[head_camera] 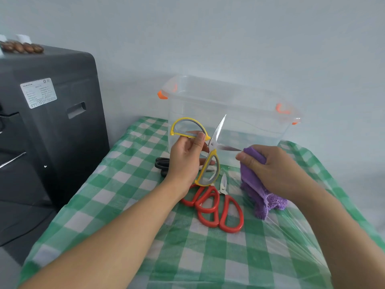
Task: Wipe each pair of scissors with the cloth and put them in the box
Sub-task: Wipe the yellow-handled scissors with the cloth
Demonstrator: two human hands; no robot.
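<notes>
yellow scissors [209, 151] gripped — blades spread

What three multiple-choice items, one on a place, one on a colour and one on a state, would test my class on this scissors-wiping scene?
1. Where do the red-handled scissors lie?
A. inside the clear box
B. on the checked tablecloth, nearer the person than the box
C. on the dark cabinet

2. What colour is the cloth?
A. purple
B. white
C. orange

3. How are the yellow-handled scissors held?
A. blades closed, lying flat
B. blades spread open, in the air
C. wrapped fully in the cloth

Answers:
1 B: they rest on the tablecloth, in front of the clear box.
2 A: the cloth gripped by the right hand is purple.
3 B: the left hand holds a handle and the two blades point apart.
</notes>
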